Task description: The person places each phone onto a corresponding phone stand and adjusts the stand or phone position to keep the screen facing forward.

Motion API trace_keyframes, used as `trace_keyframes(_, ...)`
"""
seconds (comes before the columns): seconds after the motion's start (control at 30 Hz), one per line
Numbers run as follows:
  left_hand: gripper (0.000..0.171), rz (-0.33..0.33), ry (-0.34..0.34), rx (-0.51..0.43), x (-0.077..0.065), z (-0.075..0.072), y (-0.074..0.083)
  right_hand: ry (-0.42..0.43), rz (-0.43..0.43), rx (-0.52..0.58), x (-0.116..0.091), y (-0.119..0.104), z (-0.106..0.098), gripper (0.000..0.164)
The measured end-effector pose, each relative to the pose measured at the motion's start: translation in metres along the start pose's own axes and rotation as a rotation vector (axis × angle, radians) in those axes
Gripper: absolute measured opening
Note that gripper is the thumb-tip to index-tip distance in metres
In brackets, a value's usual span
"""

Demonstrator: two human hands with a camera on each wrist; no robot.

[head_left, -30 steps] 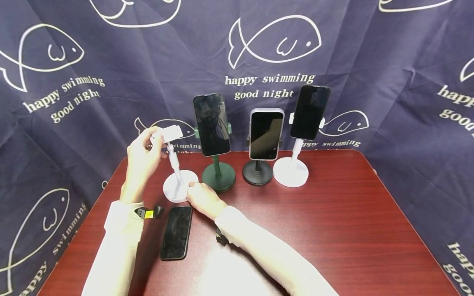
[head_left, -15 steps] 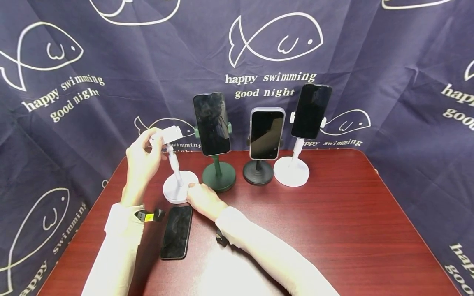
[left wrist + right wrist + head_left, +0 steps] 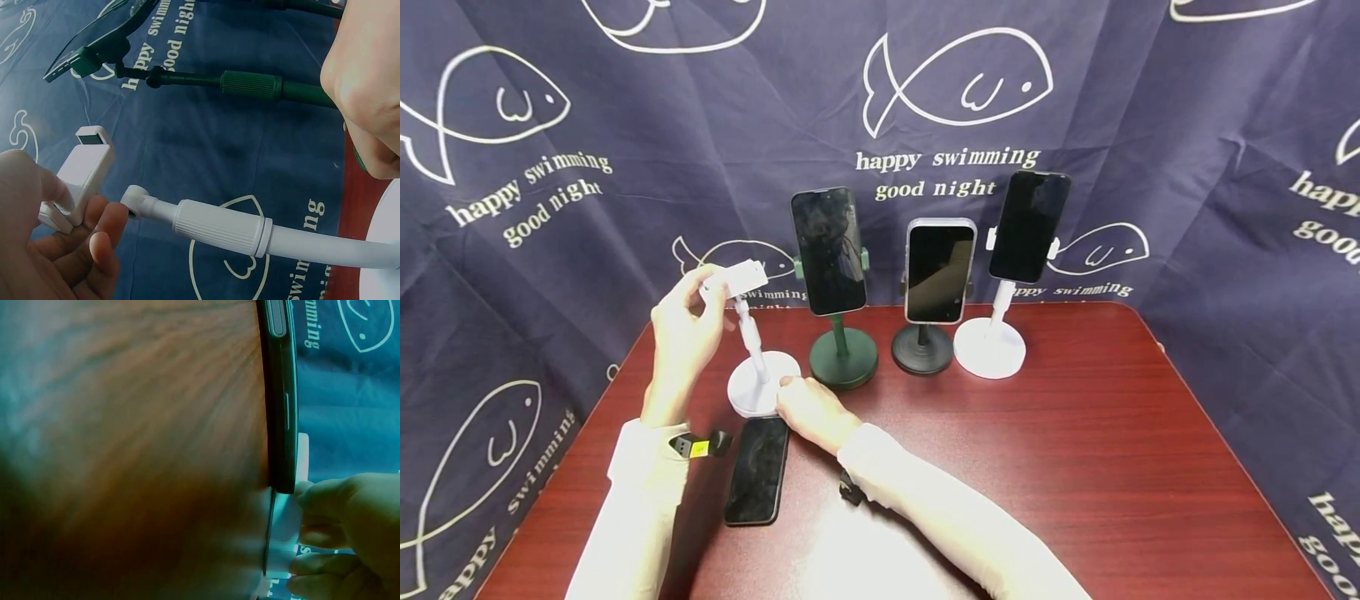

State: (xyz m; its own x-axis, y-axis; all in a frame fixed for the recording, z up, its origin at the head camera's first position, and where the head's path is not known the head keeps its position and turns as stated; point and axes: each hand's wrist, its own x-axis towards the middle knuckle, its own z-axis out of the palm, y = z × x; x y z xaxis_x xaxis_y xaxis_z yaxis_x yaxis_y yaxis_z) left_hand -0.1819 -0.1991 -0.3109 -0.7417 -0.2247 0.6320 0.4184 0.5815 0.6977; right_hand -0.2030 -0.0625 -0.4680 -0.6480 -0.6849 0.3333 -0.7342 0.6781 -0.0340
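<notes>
At the left of the head view stands a white phone stand [image 3: 751, 333] with an empty clamp head [image 3: 747, 277]. My left hand [image 3: 685, 337] pinches that clamp between thumb and fingers. In the left wrist view the clamp [image 3: 84, 172] is tilted beside the stem's ball-shaped end [image 3: 134, 199]; the fingers hide where they meet. My right hand [image 3: 814, 412] grips the near right edge of the stand's round base [image 3: 748, 392], fingers [image 3: 322, 494] curled at the rim. Just in front of the base, a black phone [image 3: 757, 475] lies flat on the table.
Along the back stand a green stand [image 3: 842, 358], a black stand [image 3: 922, 354] and another white stand [image 3: 990, 350], each holding an upright phone. The green one is close beside the right hand. Behind the red-brown table [image 3: 1075, 467] hangs a blue fish-print cloth [image 3: 1120, 133].
Both hands and the white stand have shifted slightly toward me and to the left, so the base now reaches the flat phone's far end in view. The other stands have stayed put.
</notes>
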Motion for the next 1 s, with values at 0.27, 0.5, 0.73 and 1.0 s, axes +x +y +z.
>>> trace_keyframes(0.27,0.019,0.011,0.005,-0.041,-0.002,-0.001,-0.011,0.009,0.011,0.019,-0.004,-0.005,-0.001,0.019)
trace_keyframes(0.5,0.019,0.018,0.018,-0.077,-0.006,-0.003,-0.005,0.042,0.002,0.007,-0.007,-0.006,-0.001,0.022)
trace_keyframes(0.73,0.018,0.032,0.018,-0.065,-0.007,-0.003,-0.009,0.036,-0.028,0.0,-0.01,-0.005,-0.003,0.024)
trace_keyframes(1.0,0.041,-0.018,0.04,0.006,-0.008,0.006,-0.04,-0.019,-0.082,0.078,-0.015,0.0,-0.015,0.016)
